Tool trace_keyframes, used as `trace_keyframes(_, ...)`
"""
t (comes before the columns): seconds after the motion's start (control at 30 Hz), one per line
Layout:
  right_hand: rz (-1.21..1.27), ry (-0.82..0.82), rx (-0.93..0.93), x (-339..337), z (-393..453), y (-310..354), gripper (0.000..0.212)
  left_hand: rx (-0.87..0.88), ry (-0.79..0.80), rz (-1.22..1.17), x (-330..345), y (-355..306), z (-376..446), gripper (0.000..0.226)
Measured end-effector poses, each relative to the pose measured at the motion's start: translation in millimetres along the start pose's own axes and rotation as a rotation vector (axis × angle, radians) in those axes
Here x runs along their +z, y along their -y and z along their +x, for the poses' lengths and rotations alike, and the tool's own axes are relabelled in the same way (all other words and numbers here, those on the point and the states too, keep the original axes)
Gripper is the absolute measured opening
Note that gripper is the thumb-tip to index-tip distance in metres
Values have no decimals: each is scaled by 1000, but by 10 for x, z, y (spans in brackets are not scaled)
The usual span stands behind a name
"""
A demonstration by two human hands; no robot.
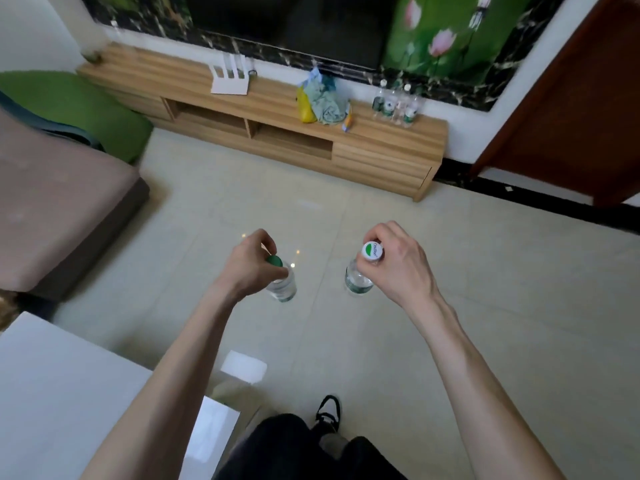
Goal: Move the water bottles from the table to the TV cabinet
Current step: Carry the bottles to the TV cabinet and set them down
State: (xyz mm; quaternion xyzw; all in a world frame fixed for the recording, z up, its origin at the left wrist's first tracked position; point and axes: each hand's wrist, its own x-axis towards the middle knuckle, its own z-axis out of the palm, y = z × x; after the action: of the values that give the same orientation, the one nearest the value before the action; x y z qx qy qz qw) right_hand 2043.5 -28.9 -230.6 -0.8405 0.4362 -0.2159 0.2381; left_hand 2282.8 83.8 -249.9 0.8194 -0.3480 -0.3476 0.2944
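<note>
My left hand (pixel 251 263) grips the neck of a clear water bottle with a green cap (pixel 283 285), which hangs upright over the floor. My right hand (pixel 398 261) holds a second clear water bottle with a white cap (pixel 358 280) by its neck, also upright. Both hands are stretched out in front of me, apart from each other. The wooden TV cabinet (pixel 391 147) stands ahead against the wall. Several water bottles (pixel 398 105) stand together on its right end. The white table (pixel 69 393) lies at my lower left.
A white router (pixel 230 77) and a heap of bags and cloth (pixel 323 100) sit on the cabinet top. A brown sofa (pixel 59 209) and a green cushion (pixel 76 105) are on the left. A dark red door (pixel 571 109) stands at the right. Beige floor tiles (pixel 485 271) lie between me and the cabinet.
</note>
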Motion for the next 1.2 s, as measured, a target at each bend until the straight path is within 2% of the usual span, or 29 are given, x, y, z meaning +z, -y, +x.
trace_keyframes(0.27, -14, -88, 143, -437, 689, -725, 16, 120, 118, 119, 447, -944, 928, 34)
trace_keyframes(0.6, -42, -69, 247, -611, 1977, -1471, 16, 206, 307, 215, 800, -1932, 2506, 31)
trace_keyframes(0.77, -54, -142, 302, -675, 2594, -1817, 23, 257, 347, 252, 945, -2432, 3331, 31)
trace_keyframes(1.2, -38, -282, 385, -922, 4115, -2762, 21, 280, 433, 291, 1540, -3636, 5172, 38)
